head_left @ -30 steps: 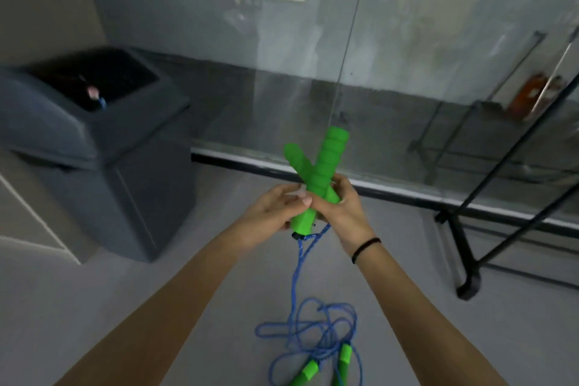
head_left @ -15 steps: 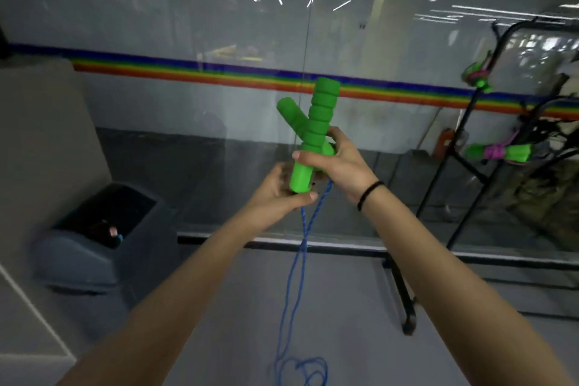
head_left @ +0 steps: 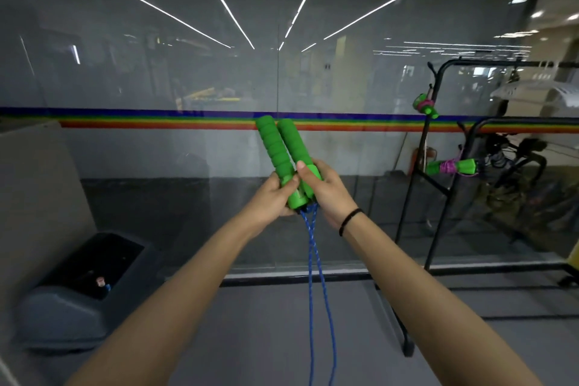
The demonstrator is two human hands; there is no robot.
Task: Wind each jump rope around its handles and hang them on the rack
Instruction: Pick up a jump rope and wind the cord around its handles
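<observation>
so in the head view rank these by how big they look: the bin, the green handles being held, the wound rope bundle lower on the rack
1. bin, clearly largest
2. green handles
3. wound rope bundle

The handles sit much nearer the camera than the bundle, so their true sizes may match.

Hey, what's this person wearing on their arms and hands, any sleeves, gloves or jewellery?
No sleeves or gloves show: both forearms are bare as far as the frame reaches. The left hand and its wrist carry nothing. The right hand has a thin black band around the wrist. No rings or watch are visible.
</observation>
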